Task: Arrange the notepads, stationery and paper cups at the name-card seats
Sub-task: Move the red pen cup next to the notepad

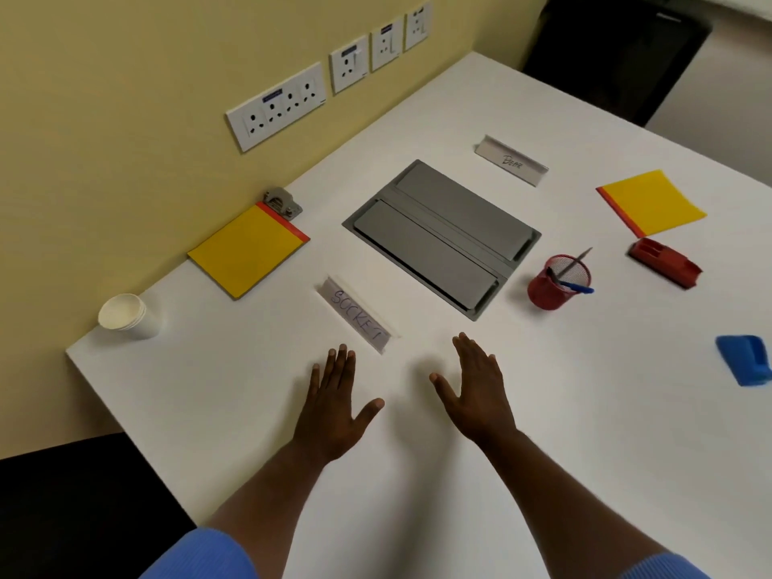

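Note:
My left hand and my right hand lie flat and empty on the white table, fingers straight. Just beyond them stands a name card reading "SOCKET". A second name card stands farther back. One yellow notepad lies at the left near the wall, another yellow notepad at the right. A stack of white paper cups sits at the table's left edge. A red mesh pen holder with pens stands right of centre.
A grey cable hatch is set into the table's middle. A red stapler-like item and a blue object lie at the right. A metal hole punch sits by the wall. Wall sockets line the yellow wall.

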### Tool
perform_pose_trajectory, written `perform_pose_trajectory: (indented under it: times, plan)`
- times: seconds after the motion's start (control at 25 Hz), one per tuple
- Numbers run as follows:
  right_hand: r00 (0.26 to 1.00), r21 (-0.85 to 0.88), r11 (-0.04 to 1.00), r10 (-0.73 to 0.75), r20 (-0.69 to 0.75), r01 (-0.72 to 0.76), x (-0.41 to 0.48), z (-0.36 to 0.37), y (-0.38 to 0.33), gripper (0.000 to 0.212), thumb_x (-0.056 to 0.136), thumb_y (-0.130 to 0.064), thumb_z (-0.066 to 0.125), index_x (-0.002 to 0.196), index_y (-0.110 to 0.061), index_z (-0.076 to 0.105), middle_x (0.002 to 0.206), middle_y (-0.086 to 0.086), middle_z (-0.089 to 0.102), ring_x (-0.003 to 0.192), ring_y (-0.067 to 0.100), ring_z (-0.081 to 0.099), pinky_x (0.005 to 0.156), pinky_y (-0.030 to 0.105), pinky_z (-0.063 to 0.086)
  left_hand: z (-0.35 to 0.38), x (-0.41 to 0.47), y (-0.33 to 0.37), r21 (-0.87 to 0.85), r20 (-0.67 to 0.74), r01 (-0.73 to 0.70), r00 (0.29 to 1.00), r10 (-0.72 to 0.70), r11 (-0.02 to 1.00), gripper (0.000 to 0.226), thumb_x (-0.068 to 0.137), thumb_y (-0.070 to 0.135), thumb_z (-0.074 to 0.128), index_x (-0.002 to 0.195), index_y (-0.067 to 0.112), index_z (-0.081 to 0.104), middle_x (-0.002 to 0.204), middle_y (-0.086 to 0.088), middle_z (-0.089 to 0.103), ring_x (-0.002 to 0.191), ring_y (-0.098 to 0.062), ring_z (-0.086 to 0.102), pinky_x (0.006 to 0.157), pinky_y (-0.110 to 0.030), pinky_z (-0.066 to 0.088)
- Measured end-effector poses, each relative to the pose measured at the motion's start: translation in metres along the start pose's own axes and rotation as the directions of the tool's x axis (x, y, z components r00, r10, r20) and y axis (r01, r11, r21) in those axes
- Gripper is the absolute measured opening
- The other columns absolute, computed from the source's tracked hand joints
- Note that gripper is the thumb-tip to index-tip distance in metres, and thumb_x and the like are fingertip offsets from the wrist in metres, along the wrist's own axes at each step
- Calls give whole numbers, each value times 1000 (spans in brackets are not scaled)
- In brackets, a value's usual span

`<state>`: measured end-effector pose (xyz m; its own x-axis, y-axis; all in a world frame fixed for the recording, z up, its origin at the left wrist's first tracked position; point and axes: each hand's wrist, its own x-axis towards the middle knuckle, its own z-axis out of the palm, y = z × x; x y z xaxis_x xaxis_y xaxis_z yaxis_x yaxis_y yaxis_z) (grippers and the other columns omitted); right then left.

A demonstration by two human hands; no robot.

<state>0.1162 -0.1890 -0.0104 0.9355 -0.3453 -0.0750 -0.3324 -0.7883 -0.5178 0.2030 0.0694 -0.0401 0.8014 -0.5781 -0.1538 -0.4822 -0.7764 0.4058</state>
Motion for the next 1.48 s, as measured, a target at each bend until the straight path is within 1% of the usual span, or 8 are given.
perform_pose_trajectory:
  times: [0.36,0.72,0.96,1.16,1.28,1.36,1.44,1.48]
  plan:
    - [987,52,989,141,-74,-137,-43,-40,51,79,97,-65,43,160,-23,21,168,-3,21,155,15,16,126,37,3,21,28,101,-7,31,-185,982,185,983,94,96,79,27,164,23,-8,172,3,-15,157,-12,-19,127,-46,-9]
    - [959,71,964,264,-106,-257,-15,-72,135,82,96,-66,46,160,-22,21,167,0,23,154,18,19,126,39,7,60,120,183,-25,120,-275,954,276,961,103,89,85,28,163,27,-12,170,6,-19,153,-8,-27,128,-48,-6]
    - [934,120,942,329,-141,-314,43,-85,177,86,94,-65,52,160,-21,20,166,1,25,153,21,24,125,43,20,74,207,230,-142,81,-290,949,303,946,110,89,70,59,164,20,-3,172,0,-7,159,-18,-10,128,-46,4]
    - [880,303,865,455,-136,-401,90,-86,207,93,90,-50,68,161,-20,15,167,2,22,152,21,24,121,36,25,94,268,245,-309,115,-134,977,177,941,120,82,48,82,164,19,-1,173,-3,0,159,-22,5,128,-45,18]
    - [872,398,824,477,-107,-402,113,-90,218,99,87,-39,75,161,-21,13,168,0,19,153,19,23,120,33,24,100,295,254,-398,156,-61,979,133,915,123,79,39,87,164,17,1,173,-5,6,159,-23,9,128,-43,20]
    - [877,444,811,469,-105,-380,127,-93,220,101,85,-40,77,161,-23,13,168,-1,21,152,19,25,121,36,27,104,307,262,-449,166,-45,977,133,892,123,77,34,90,164,17,6,171,-6,16,157,-24,19,125,-42,26]
    - [884,492,799,453,-114,-346,137,-96,217,101,83,-44,78,160,-27,16,166,-2,27,149,20,32,116,30,34,107,313,269,-534,145,-63,976,165,843,116,73,26,93,162,19,19,164,-6,34,148,-23,36,117,-33,40]
    - [890,517,793,440,-121,-322,139,-97,215,99,83,-43,79,160,-29,18,163,-3,33,146,20,37,110,23,36,108,312,273,-581,126,-76,975,181,810,109,72,24,94,158,21,28,156,-4,44,140,-21,45,107,-20,47]
